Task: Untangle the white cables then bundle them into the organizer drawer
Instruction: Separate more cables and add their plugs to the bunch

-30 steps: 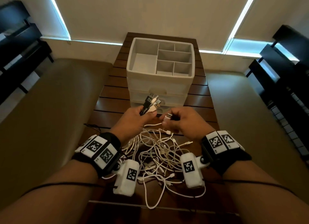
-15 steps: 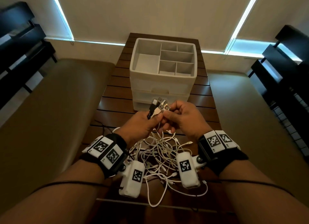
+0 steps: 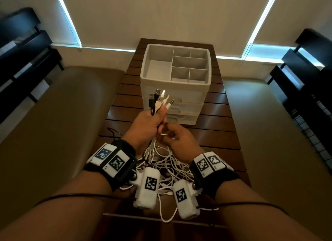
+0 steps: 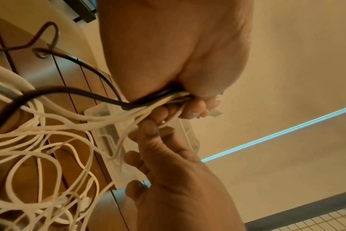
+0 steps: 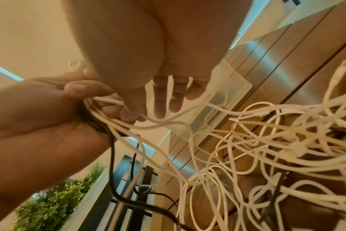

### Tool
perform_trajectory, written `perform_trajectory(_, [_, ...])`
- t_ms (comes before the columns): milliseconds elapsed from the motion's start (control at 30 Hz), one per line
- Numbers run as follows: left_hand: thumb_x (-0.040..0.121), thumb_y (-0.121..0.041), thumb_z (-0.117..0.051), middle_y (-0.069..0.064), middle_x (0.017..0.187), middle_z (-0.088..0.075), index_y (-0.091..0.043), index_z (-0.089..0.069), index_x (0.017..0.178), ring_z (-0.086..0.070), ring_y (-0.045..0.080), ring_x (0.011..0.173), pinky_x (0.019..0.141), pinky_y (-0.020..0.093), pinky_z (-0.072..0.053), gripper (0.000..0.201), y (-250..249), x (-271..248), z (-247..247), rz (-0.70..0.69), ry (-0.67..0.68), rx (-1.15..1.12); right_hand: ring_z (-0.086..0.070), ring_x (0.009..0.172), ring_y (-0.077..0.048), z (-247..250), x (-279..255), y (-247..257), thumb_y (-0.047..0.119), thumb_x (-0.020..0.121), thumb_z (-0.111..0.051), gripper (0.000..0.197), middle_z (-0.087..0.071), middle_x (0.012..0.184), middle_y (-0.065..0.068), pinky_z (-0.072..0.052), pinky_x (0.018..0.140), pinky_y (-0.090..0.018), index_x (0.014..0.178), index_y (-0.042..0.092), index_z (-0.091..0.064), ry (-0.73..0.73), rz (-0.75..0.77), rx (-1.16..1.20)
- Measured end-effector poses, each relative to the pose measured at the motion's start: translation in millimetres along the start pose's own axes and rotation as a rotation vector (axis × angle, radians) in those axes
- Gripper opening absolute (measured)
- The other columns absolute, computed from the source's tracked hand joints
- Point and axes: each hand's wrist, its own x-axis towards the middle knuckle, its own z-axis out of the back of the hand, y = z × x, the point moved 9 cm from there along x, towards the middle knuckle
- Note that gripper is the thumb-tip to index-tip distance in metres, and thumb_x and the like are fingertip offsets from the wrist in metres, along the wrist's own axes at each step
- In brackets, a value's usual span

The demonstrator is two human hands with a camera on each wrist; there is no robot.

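My left hand (image 3: pixel 152 120) grips a bunch of cable ends, and their USB plugs (image 3: pixel 161 98) stick up above the fist. Most are white; one black cable (image 3: pixel 151 105) is among them. The left wrist view shows the left hand's fingers (image 4: pixel 196 107) curled round the strands. My right hand (image 3: pixel 170 135) sits just below and to the right, pinching a white cable (image 3: pixel 163 135) under the fist. The remaining white cables (image 3: pixel 170 167) lie tangled on the table between my wrists. The white organizer (image 3: pixel 143 75) stands beyond, with its drawers (image 3: pixel 185 106) shut.
The organizer's open top tray is divided into several empty compartments. The slatted wooden table (image 3: pixel 215 138) is narrow, with brown padded benches (image 3: pixel 53 123) along both sides. Dark shelving (image 3: pixel 305 78) stands at the far left and right. A green plant (image 5: pixel 55 203) shows beyond the table edge.
The right hand brought one more plug up to the left hand's bunch, let it go there, and dropped below the fist. The left hand raised the bunch slightly.
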Motion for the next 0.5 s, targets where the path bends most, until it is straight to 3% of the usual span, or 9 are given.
perform_trajectory(67, [0.101, -0.040, -0.043, -0.004, 0.047, -0.040, -0.013, -0.050, 0.066, -0.039, 0.012, 0.048, 0.052, 0.024, -0.037, 0.044, -3, 0, 2, -0.023, -0.019, 0.005, -0.068, 0.083, -0.018, -4, 3, -3, 0.025, 0.081, -0.062, 0.006, -0.071, 0.087, 0.001, -0.055, 0.082, -0.045, 0.083, 0.028, -0.067, 0.014, 0.004, -0.033])
perform_trajectory(200, [0.101, -0.038, -0.042, 0.000, 0.050, -0.039, -0.014, -0.048, 0.067, -0.046, 0.013, 0.046, 0.054, 0.027, -0.047, 0.042, -8, -1, 14, -0.028, -0.078, -0.054, -0.057, 0.068, -0.005, -4, 2, -2, 0.023, 0.091, -0.059, 0.022, -0.061, 0.068, 0.011, -0.048, 0.071, -0.031, 0.072, 0.032, -0.057, 0.035, 0.048, -0.167])
perform_trajectory(267, [0.101, -0.040, -0.042, -0.001, 0.048, -0.033, -0.014, -0.047, 0.069, -0.038, 0.012, 0.041, 0.052, 0.028, -0.048, 0.041, -11, -2, 23, -0.027, -0.102, -0.123, -0.057, 0.072, -0.012, 4, 3, -2, 0.033, 0.092, -0.058, 0.019, -0.061, 0.066, 0.011, -0.046, 0.076, -0.037, 0.073, 0.031, -0.056, 0.015, 0.068, -0.321])
perform_trajectory(367, [0.100, -0.043, -0.043, -0.007, 0.046, -0.032, -0.015, -0.046, 0.071, -0.030, 0.008, 0.039, 0.044, 0.025, -0.034, 0.041, -16, -5, 35, 0.000, -0.146, -0.201, -0.062, 0.072, -0.015, 8, 5, -4, 0.032, 0.093, -0.058, 0.016, -0.067, 0.072, 0.005, -0.052, 0.077, -0.044, 0.078, 0.030, -0.062, 0.077, 0.055, -0.294])
perform_trajectory(433, [0.097, -0.048, -0.045, -0.009, 0.048, -0.035, -0.010, -0.050, 0.078, -0.031, 0.008, 0.041, 0.044, 0.025, -0.029, 0.043, -24, -8, 40, -0.034, -0.158, -0.066, -0.062, 0.075, -0.015, 10, 5, -2, 0.027, 0.094, -0.058, 0.015, -0.066, 0.080, 0.002, -0.053, 0.075, -0.039, 0.079, 0.025, -0.062, 0.089, 0.052, -0.283])
perform_trajectory(500, [0.089, -0.054, -0.053, -0.003, 0.056, -0.045, -0.003, -0.056, 0.086, -0.040, 0.014, 0.050, 0.051, 0.032, -0.036, 0.051, -37, -9, 46, -0.132, -0.157, 0.283, -0.057, 0.077, -0.010, 17, 5, -2, 0.024, 0.095, -0.056, 0.015, -0.061, 0.083, 0.005, -0.049, 0.072, -0.033, 0.079, 0.023, -0.058, 0.042, 0.079, -0.296])
